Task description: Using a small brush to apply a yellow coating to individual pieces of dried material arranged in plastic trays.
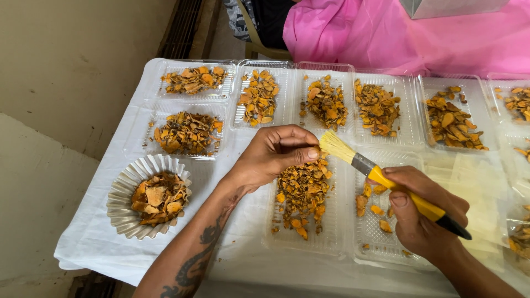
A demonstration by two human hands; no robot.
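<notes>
Right hand (422, 212) clamps yellow brush (386, 182); left hand (276, 152) pinches a piece above clear tray (331, 237)

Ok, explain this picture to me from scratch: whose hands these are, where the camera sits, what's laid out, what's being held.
There is no machine here. A person wears a camera on the head, so you look down at their own two bare hands over a table covered with a white cloth.

The right hand has its grip closed on a brush with a yellow handle and pale bristles. The left hand pinches something small at its fingertips, right against the bristles; what it is cannot be made out.

Below the hands lie clear plastic trays: one with a heap of dried orange-brown pieces, one with only a few. More filled trays stand in a row behind. At the left, a fluted metal dish holds more pieces. Pink fabric lies at the far edge.
</notes>
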